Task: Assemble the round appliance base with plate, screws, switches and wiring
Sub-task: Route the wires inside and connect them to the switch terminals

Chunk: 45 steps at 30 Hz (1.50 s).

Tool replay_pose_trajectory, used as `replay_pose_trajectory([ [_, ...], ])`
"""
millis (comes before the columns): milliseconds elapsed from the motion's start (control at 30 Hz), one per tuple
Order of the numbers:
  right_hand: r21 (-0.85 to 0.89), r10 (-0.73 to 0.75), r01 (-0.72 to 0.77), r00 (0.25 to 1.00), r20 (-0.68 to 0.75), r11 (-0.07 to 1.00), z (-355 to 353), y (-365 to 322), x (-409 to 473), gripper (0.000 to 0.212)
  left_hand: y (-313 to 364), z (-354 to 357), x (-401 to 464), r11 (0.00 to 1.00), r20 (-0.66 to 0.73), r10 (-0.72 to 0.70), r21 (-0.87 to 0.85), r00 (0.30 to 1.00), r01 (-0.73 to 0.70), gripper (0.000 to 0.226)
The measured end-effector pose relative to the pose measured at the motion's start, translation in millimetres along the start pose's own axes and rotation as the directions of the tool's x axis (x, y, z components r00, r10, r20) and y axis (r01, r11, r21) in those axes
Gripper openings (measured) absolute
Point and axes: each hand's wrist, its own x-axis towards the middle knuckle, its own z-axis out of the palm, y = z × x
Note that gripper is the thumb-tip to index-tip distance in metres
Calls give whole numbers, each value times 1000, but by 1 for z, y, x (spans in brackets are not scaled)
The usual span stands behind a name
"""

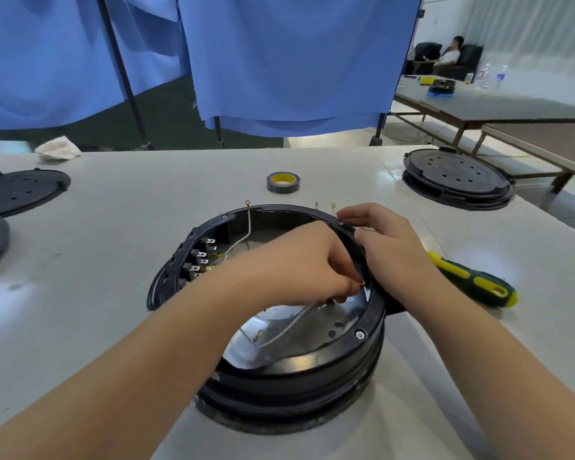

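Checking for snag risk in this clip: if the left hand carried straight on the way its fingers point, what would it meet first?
Probably the inner wall of the black base, where the left hand already reaches down and right, with the right hand just outside that rim. Depth is unclear.

The round black plastic appliance base (pixel 279 363) has a glossy rim, and the shiny silver metal plate (pixel 312 327) inside is near mirror-smooth. The pale counter (pixel 130 200) looks smooth, slightly scuffed, with soft glare. The yellow-and-green screwdriver handle (pixel 475 280) looks like glossy plastic, and the blue hanging curtains (pixel 279 61) are matt cloth.
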Motion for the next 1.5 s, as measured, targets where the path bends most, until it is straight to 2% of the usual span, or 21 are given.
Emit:
replay_pose_trajectory([
  [167, 30, 39, -39, 999, -6, 999, 0, 2, 1, 40, -6, 1, 3, 998, -69, -37, -49, 997, 34, 11],
  [267, 49, 62, -61, 998, -16, 997, -1, 2, 1, 40, -6, 1, 0, 995, -33, -47, -93, 998, 44, 12],
  [567, 135, 82, -81, 997, 1, 988, 0, 6, 2, 40, -8, 2, 3, 994, -129, -95, 38, 987, 100, 10],
  [833, 325, 270, -268, 962, 41, 907, -33, 12, 14, 32, -9, 2, 2, 995, -115, -82, 48, 990, 88, 9],
  [1000, 253, 318, -336, 941, 112, 907, -38, 20, 17, 24, -6, 2, 2, 997, -96, -82, -8, 992, 82, 8],
  [1200, 120, 270, -281, 958, 101, 952, -33, 17, 13, 24, -5, 2, 1, 993, -78, -98, -78, 992, 92, 7],
  [1500, 48, 199, -205, 974, 113, 978, -36, 8, 9, 21, -8, 2, 2, 990, -63, -112, -94, 992, 105, 6],
])
